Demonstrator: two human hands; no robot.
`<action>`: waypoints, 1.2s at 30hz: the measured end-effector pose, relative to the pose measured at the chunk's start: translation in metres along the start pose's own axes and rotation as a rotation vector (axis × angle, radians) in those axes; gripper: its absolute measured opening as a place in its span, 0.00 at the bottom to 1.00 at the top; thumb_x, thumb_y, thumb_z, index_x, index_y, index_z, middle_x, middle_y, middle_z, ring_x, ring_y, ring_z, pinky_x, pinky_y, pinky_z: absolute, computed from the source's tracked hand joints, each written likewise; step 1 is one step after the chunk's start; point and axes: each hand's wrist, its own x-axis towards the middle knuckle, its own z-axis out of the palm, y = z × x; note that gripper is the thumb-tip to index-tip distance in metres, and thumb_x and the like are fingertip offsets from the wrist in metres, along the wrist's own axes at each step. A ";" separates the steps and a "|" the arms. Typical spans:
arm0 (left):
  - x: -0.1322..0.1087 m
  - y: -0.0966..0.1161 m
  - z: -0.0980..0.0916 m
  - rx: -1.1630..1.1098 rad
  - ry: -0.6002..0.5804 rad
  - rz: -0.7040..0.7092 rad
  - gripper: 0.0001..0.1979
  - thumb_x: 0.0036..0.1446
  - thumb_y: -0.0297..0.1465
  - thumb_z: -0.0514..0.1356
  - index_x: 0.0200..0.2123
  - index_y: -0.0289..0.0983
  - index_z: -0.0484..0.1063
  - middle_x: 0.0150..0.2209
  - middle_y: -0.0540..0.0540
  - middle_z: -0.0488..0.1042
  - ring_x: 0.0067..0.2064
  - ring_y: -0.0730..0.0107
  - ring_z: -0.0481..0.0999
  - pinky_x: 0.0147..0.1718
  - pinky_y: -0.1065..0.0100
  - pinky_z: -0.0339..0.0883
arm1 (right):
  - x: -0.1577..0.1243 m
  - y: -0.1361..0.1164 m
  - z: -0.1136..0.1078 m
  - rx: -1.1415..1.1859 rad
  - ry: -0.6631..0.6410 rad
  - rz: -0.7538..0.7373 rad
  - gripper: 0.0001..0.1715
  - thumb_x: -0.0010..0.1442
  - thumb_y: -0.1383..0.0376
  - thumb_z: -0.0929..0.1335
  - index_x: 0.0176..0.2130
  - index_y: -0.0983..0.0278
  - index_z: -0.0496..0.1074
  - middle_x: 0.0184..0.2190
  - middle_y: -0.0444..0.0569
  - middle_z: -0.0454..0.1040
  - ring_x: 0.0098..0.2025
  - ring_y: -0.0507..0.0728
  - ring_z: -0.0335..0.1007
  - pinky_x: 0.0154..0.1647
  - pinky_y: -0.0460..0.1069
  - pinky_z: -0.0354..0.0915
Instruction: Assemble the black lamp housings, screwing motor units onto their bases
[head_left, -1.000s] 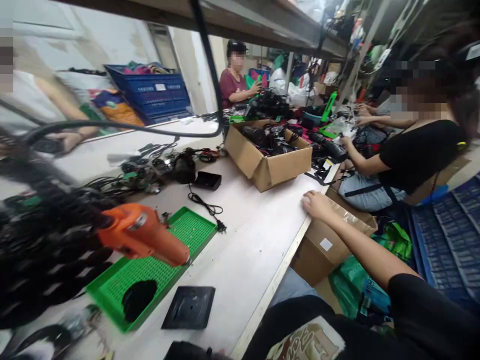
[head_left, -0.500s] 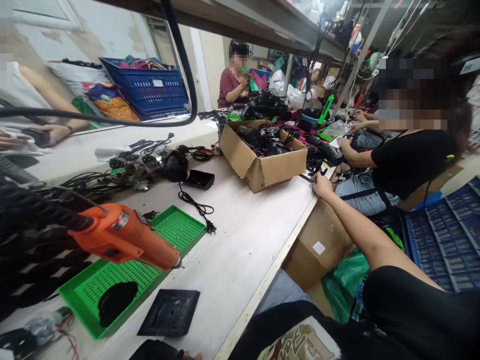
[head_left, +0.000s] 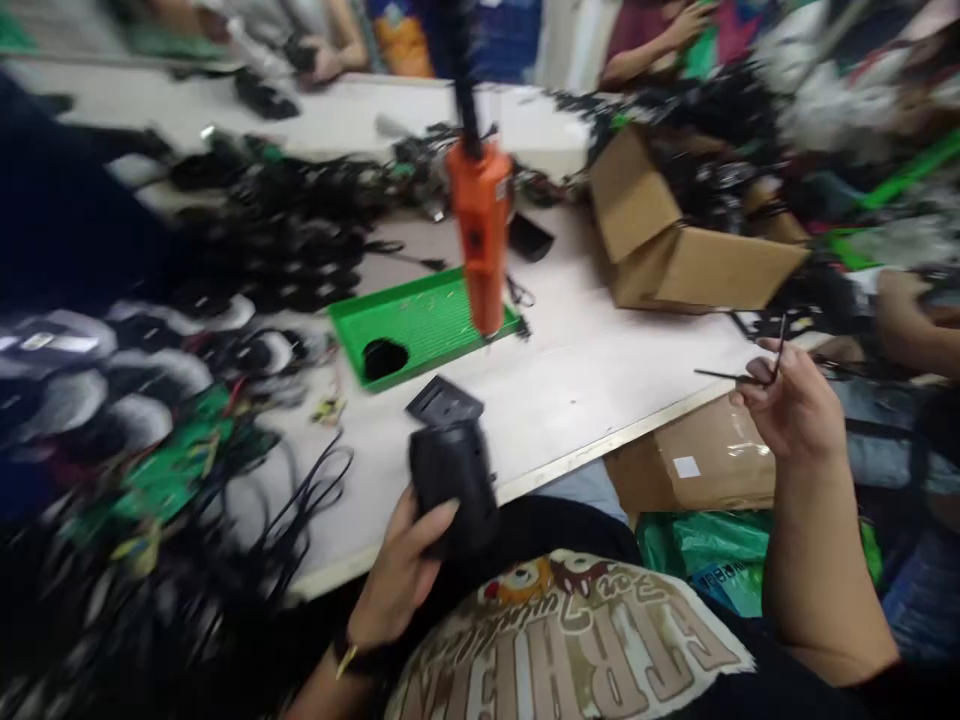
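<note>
My left hand is closed around a black plastic housing, held upright just over the table's front edge. Behind the housing, a flat black square plate lies on the table. Off to the right, my right hand pinches thin black strips; one points up and another sticks out leftward, and blur hides their exact kind. An orange electric screwdriver hangs tip-down above a green perforated tray. Inside the tray sits a dark patch along with small bits.
An open cardboard box full of black parts stands at the table's right. Motors, wires and cords are heaped on the left. Below the table edge are another carton and a green bag. A co-worker's hand is at far right.
The view has swung left and down. My right hand has drawn back from beside the cardboard box with the thin strips. My left hand and the housing have come fully into view.
</note>
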 end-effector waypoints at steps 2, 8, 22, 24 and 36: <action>0.005 -0.003 0.000 -0.038 -0.131 -0.014 0.44 0.37 0.44 0.80 0.59 0.40 0.75 0.54 0.41 0.80 0.57 0.43 0.78 0.50 0.57 0.79 | -0.035 0.001 0.048 0.103 -0.268 0.206 0.27 0.59 0.48 0.76 0.53 0.55 0.72 0.29 0.38 0.62 0.20 0.47 0.54 0.19 0.46 0.68; -0.003 0.012 -0.006 0.269 -0.481 0.075 0.39 0.46 0.38 0.78 0.61 0.39 0.74 0.56 0.40 0.80 0.57 0.48 0.79 0.57 0.57 0.74 | -0.102 0.017 0.162 -0.121 -0.736 0.269 0.30 0.70 0.44 0.66 0.64 0.52 0.65 0.29 0.37 0.60 0.18 0.48 0.60 0.18 0.47 0.70; -0.014 -0.002 -0.003 0.582 -0.716 0.238 0.40 0.49 0.41 0.77 0.65 0.41 0.73 0.62 0.40 0.76 0.62 0.43 0.75 0.62 0.51 0.69 | -0.130 0.035 0.132 -0.586 -0.959 0.020 0.24 0.75 0.53 0.60 0.64 0.58 0.65 0.53 0.54 0.76 0.49 0.61 0.75 0.51 0.57 0.73; -0.014 0.000 0.000 0.638 -0.720 0.246 0.39 0.50 0.42 0.77 0.64 0.41 0.73 0.61 0.40 0.77 0.61 0.44 0.77 0.60 0.53 0.71 | -0.136 0.031 0.131 -0.555 -0.853 0.035 0.26 0.76 0.54 0.57 0.67 0.56 0.63 0.48 0.53 0.75 0.37 0.58 0.73 0.40 0.55 0.74; -0.014 0.001 0.009 0.569 -0.729 0.237 0.40 0.51 0.38 0.76 0.67 0.46 0.71 0.62 0.43 0.77 0.62 0.45 0.77 0.62 0.50 0.69 | -0.160 0.029 0.141 -0.482 -0.751 0.024 0.25 0.77 0.55 0.56 0.65 0.52 0.69 0.59 0.51 0.75 0.60 0.64 0.72 0.61 0.64 0.70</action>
